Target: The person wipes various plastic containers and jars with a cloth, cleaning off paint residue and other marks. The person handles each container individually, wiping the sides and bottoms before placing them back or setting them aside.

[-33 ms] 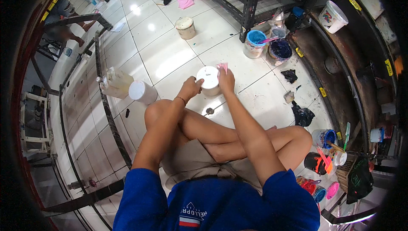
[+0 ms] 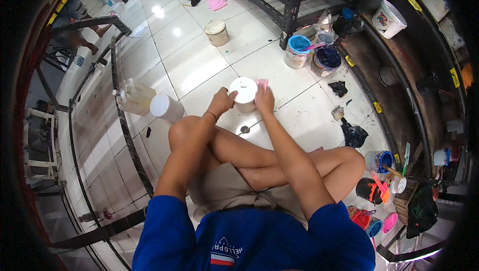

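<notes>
A white lidded tub stands upright on the tiled floor in front of my crossed legs. A small dark mark shows on its lid. My left hand grips the tub's left side, with fingers curled and the thumb at the lid's edge. Against the opposite side, my right hand presses a pink cloth, closed around it. The fingertips of the right hand are partly hidden. A small dark lump lies on the floor just nearer to me than the tub.
Left of my knee stand a white tub and a cloudy jug. A stained tub is farther off. Paint pots and a black rack are at the right, with dark rags nearby. A person sits far left.
My right hand and the pink cloth have slid slightly toward me along the tub's side. My left hand keeps its hold, and the tub stays in place.
</notes>
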`<state>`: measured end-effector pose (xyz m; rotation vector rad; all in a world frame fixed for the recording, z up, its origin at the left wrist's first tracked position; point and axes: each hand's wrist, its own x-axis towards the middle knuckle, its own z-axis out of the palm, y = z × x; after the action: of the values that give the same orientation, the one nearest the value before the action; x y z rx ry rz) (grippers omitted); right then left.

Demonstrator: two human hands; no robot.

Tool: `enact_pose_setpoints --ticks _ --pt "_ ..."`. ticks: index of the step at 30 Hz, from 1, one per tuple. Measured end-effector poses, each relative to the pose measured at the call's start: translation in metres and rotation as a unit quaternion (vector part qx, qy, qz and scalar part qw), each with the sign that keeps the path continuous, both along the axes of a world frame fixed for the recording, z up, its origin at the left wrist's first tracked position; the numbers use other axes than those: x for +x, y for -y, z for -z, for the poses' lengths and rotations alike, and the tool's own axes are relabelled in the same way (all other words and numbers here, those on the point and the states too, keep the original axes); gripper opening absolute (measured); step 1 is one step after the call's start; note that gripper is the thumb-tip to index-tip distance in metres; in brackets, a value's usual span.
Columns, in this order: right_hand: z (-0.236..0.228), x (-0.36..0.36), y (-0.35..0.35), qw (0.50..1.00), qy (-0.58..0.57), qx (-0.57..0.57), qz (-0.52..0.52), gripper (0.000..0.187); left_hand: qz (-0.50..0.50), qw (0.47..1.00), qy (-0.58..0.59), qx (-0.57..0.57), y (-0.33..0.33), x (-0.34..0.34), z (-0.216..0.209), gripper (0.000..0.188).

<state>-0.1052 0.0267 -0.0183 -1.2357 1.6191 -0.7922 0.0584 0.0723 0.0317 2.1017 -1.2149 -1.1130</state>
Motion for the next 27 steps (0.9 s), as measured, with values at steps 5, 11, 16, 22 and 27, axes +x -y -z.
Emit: enact_pose_setpoints --ticks 5,11,16,22,27 --pt "0.034 -0.053 -0.05 0.963 -0.145 0.076 -0.214 0.049 0.051 0.975 0.211 -0.045 0.02 -0.006 -0.014 0.061" --pt "-0.031 -0.142 0.037 0.988 -0.103 -0.065 -0.099 0.048 0.188 0.923 0.329 -0.059 0.019 -0.059 -0.043 0.093" --pt "-0.02 -0.214 0.038 0.991 -0.083 -0.036 -0.095 0.058 0.23 0.92 0.316 0.007 0.024 -0.043 -0.05 0.101" --pt "0.015 -0.234 0.027 0.982 -0.163 0.035 -0.084 0.061 0.265 0.897 0.353 0.037 0.002 0.051 -0.054 0.101" --pt "-0.016 -0.172 0.022 0.975 -0.163 -0.02 -0.147 0.054 0.185 0.915 0.345 0.102 -0.023 0.093 -0.041 0.1"
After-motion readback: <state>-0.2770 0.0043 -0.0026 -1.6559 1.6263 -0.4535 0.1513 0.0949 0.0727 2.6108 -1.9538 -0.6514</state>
